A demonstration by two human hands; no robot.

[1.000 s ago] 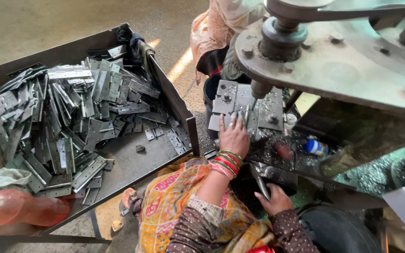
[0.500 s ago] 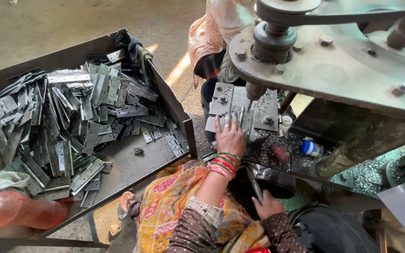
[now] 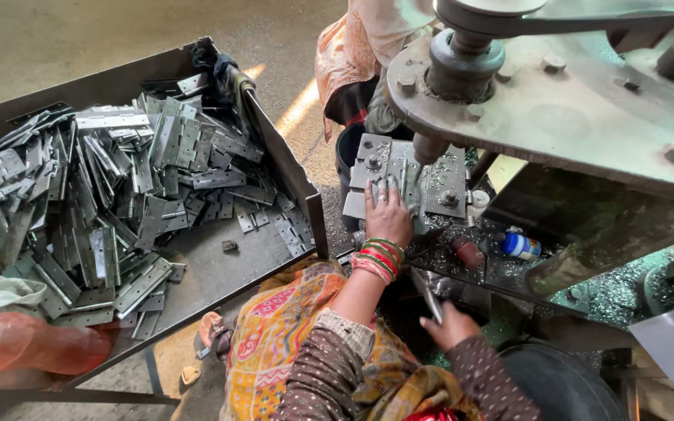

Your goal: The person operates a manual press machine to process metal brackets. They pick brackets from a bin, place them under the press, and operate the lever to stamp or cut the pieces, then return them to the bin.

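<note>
- Left hand (image 3: 388, 214): laid palm down on the grey fixture plate (image 3: 446, 175) of the press, fingers stretched out and slightly spread; they appear to press a flat metal hinge piece (image 3: 356, 204) against the plate's left edge, probably to keep it seated under the punch (image 3: 429, 148); nothing is clasped; red and green bangles (image 3: 376, 259) circle the wrist.
- Right hand (image 3: 448, 326): lower, near the person's lap; fingers curled closed around a thin metal lever or rod (image 3: 433, 306), seemingly held ready as a control; its far end is hidden.
- Press (image 3: 571, 117): heavy grey arm with bolts overhangs the plate; metal swarf lies on the bed below, beside a small blue-and-white bottle (image 3: 521, 245).
- Tray (image 3: 274, 152): a dark sheet-metal box to the left of the person, heaped with grey hinge blanks (image 3: 103, 210) towards its far-left corner, within easy reach; a dark cloth (image 3: 224, 74) hangs over its far-right corner.
- Orange plastic bottle (image 3: 37, 351): lies beside the tray's near-left edge.
- Another person's pale garment (image 3: 356, 47) shows beyond the press.
</note>
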